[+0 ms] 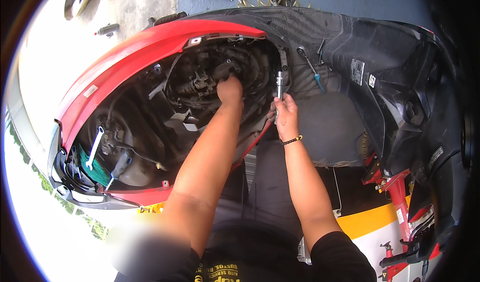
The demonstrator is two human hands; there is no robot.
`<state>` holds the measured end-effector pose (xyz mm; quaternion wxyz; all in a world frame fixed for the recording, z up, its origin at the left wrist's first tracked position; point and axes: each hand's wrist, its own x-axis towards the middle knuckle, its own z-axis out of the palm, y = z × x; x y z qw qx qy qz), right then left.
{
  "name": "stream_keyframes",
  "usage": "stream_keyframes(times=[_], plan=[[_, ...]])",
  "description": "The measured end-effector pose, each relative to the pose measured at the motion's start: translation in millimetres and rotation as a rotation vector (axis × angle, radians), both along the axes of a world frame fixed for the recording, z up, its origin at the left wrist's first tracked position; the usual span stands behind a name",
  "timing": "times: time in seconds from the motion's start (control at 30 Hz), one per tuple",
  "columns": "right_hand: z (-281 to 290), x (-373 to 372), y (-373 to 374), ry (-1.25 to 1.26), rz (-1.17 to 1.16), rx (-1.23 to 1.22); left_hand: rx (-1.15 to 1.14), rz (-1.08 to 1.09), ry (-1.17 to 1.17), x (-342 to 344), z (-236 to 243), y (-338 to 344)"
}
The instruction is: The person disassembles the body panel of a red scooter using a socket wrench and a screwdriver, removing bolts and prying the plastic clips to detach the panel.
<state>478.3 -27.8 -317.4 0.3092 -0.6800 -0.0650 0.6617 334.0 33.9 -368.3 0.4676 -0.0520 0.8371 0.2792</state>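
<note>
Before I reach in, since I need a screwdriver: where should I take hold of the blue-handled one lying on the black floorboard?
Grip the blue-handled screwdriver by its blue handle, the thick lower end, coming from above. It lies flat on the black floorboard, shaft slanting up and left toward the ratchet head, so the handle end is the freer one. The right hand is nearest; it holds a metal socket tool.

black short sleeves, beaded bracelet (292, 140)
</note>
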Motion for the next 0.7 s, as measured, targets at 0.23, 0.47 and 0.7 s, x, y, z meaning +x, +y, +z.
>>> stream_keyframes(times=[0.23, 0.47, 0.7], plan=[[-4, 0, -4, -0.04, 0.031, 0.058, 0.117, -0.061, -0.068, -4, -10, -9], [1, -7, 1, -0.046, 0.08, 0.071, 0.029, -0.327, 0.263, -8, -26, -19], [-3, -3, -3, -0.067, 0.106, 0.068, -0.07, -0.61, 0.441, -5, -1, -16]])
